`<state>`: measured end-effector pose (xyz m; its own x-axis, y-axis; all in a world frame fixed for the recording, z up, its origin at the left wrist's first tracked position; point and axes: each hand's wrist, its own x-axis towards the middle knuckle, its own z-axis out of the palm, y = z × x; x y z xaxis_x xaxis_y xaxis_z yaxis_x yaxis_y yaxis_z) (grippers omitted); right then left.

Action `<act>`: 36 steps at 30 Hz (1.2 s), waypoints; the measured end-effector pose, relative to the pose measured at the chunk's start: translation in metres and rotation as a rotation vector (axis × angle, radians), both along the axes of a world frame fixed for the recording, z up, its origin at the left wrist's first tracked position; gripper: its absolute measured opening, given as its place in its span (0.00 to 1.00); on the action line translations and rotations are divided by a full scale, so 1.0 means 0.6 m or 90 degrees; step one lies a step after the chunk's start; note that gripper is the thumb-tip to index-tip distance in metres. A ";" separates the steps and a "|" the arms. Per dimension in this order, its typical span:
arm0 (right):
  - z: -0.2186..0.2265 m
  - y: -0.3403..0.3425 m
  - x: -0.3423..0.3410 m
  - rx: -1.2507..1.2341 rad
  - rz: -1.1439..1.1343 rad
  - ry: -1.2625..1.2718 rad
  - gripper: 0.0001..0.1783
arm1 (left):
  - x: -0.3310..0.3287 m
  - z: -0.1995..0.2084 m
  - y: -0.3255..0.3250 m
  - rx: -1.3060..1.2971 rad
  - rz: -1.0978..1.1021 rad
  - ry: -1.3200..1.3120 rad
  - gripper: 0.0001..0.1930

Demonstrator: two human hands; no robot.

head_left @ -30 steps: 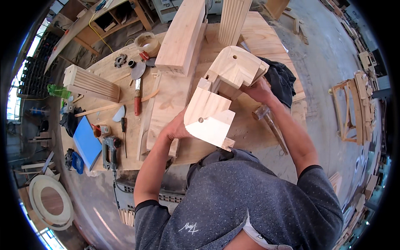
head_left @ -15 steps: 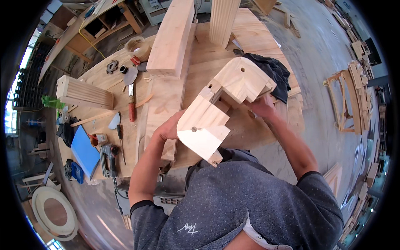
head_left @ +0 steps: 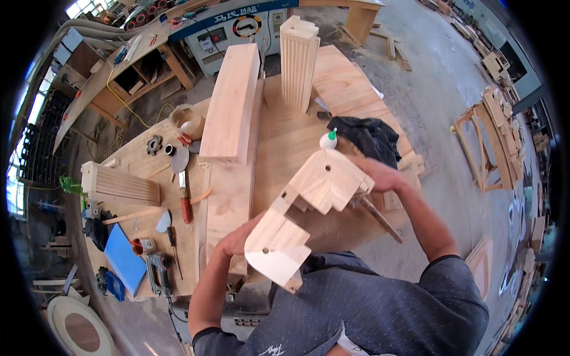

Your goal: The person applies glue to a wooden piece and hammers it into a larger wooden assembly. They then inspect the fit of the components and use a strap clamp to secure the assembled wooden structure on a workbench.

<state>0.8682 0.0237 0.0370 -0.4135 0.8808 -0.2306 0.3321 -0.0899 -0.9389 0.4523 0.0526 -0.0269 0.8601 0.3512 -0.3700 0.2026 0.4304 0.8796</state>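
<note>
Left hand (head_left: 237,240), right hand (head_left: 380,176) both clamped on one notched wooden block (head_left: 309,202); two fluted posts (head_left: 298,59) on workbench (head_left: 285,136).

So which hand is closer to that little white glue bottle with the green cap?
Right. The right hand grips the wooden assembly just below the glue bottle; the left hand holds its lower end, farther away.

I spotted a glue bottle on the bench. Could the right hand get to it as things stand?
Probably not right away: the right hand grips the carved wooden piece, which rises between it and the glue bottle.
</note>
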 end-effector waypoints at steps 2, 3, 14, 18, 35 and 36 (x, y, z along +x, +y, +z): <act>-0.041 0.065 0.068 0.005 -0.186 0.054 0.36 | 0.006 0.019 0.002 0.044 -0.005 -0.004 0.57; -0.012 0.113 0.059 0.025 -0.263 0.051 0.34 | 0.000 0.018 -0.003 0.075 0.009 -0.001 0.58; 0.010 0.539 0.059 0.274 -0.497 0.002 0.32 | -0.052 0.030 -0.111 0.122 0.313 0.049 0.73; 0.013 0.550 0.025 0.282 -0.457 0.100 0.26 | -0.050 0.049 -0.161 0.078 0.438 -0.033 0.74; 0.370 0.288 0.045 0.472 -0.206 0.477 0.34 | -0.034 0.109 -0.250 0.295 0.678 -0.045 0.64; 0.411 0.240 0.043 0.496 -0.288 0.482 0.28 | -0.036 0.111 -0.248 0.305 0.679 -0.038 0.64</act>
<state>0.8937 0.1676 0.2837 0.1730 0.7770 0.6053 -0.2483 0.6291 -0.7366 0.4305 -0.0959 0.0398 0.0573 0.9980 0.0265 -0.1083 -0.0202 0.9939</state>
